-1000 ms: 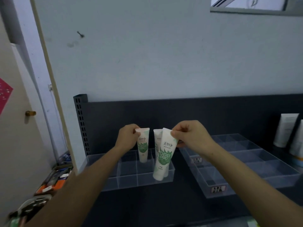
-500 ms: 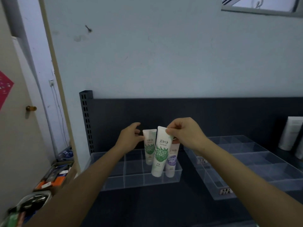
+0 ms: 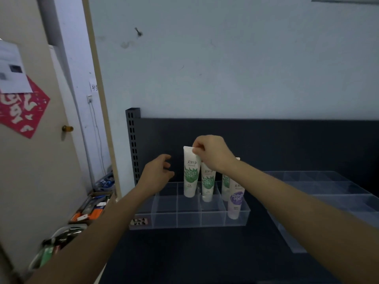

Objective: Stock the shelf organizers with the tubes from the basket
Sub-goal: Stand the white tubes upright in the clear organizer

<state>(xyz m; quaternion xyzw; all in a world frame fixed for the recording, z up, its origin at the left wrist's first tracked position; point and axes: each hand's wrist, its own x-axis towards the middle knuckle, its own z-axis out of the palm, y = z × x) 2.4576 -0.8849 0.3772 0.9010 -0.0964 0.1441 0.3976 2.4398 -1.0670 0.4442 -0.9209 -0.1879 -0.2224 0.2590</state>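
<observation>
The clear plastic shelf organizer, split into low-walled compartments, is set on the dark metal shelf, with a second clear organizer well to its right. Four tubes are stood cap-down in it. A white plastic tube with a green leaf print is placed in a far compartment, with a second green-print tube just right of it. A third green-print tube is half hidden by the forearm, and a white tube with a purple print is nearer.

The first tube is pinched at its flat top edge by the right hand. The left hand is held just left of it, fingers loosely spread, nothing gripped.

Whether the cap is seated on the floor cannot be told. If the tube is released while tilted, it could topple over the low wall or onto its neighbour. The neighbouring tubes could also be brushed over by the right wrist as it is withdrawn.
</observation>
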